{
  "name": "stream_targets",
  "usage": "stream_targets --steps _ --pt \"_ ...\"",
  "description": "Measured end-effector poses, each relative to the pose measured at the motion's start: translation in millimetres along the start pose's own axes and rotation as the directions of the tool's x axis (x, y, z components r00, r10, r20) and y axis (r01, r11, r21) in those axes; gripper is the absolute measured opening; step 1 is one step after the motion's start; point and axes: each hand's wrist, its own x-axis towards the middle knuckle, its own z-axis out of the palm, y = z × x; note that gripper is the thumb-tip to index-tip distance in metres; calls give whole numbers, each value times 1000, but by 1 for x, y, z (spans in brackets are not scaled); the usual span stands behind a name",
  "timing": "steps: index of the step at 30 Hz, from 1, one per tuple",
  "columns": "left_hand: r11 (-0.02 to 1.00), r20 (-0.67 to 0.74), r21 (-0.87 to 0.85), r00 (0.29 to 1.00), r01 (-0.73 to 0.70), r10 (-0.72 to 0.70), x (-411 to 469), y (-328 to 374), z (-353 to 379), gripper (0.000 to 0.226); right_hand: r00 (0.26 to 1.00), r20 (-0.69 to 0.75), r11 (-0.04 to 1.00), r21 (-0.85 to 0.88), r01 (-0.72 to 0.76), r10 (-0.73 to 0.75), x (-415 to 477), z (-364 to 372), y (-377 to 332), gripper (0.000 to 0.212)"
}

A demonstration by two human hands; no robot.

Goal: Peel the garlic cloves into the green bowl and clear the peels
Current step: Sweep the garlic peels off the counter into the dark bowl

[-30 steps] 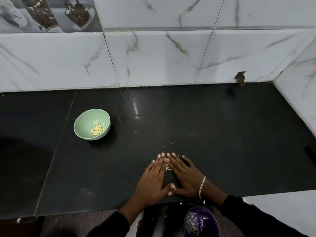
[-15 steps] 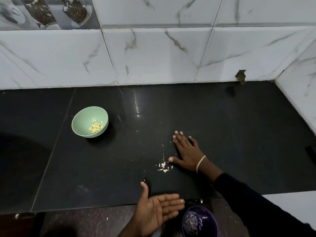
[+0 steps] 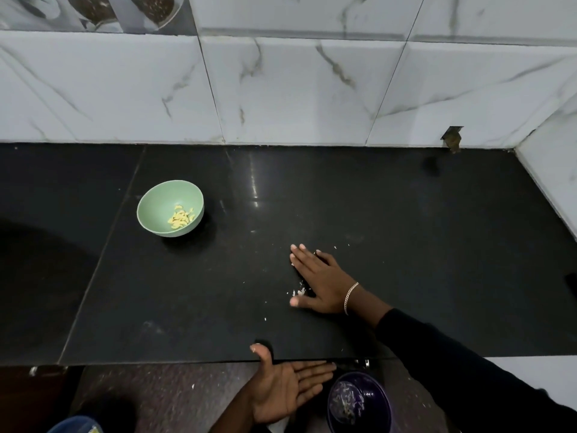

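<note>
The right hand (image 3: 321, 279) lies palm down on the black bench (image 3: 406, 245), right of centre. Its fingers are straight and close together, pointing far and to the left, and its thumb is spread out toward the near-left. It holds nothing. A thin bracelet (image 3: 351, 296) circles the wrist, and a black sleeve (image 3: 452, 354) runs off to the near right.

A small heap of pale peels (image 3: 299, 291) sits on the bench in the crook between that thumb and the palm, touching the hand's left edge. A few loose flecks lie scattered nearby.

The left hand (image 3: 287, 389) is held palm up just below the bench's near edge. Its fingers are flat, together and pointing right, its thumb tip rests on the edge, and the palm carries nothing. Just right of its fingertips, below bench level, a purple bowl (image 3: 379, 410) holds more peels.

The green bowl (image 3: 156, 207) stands well apart on the far left of the bench, with peeled garlic cloves (image 3: 181, 217) inside.
</note>
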Motion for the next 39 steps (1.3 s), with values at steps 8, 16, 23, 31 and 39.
stream_targets --steps 8,16,23,31,39 --pt "997 1 73 1000 10 -10 7 2 -12 153 960 59 960 -54 276 -273 -67 23 -35 90" --pt "991 80 136 997 -15 4 6 4 -14 155 929 -78 337 940 -52 361 -33 -20 -36 77" --pt "997 118 79 993 -7 -2 8 1 -19 155 834 322 -283 936 -210 448 20 -27 -9 100" --pt "997 130 71 991 15 -24 8 -1 -21 154 880 405 -107 914 -391 249 -59 -4 -63 81" --pt "998 105 56 994 38 -44 8 2 -18 151 879 -181 897 124 -424 441 -19 -29 72 89"
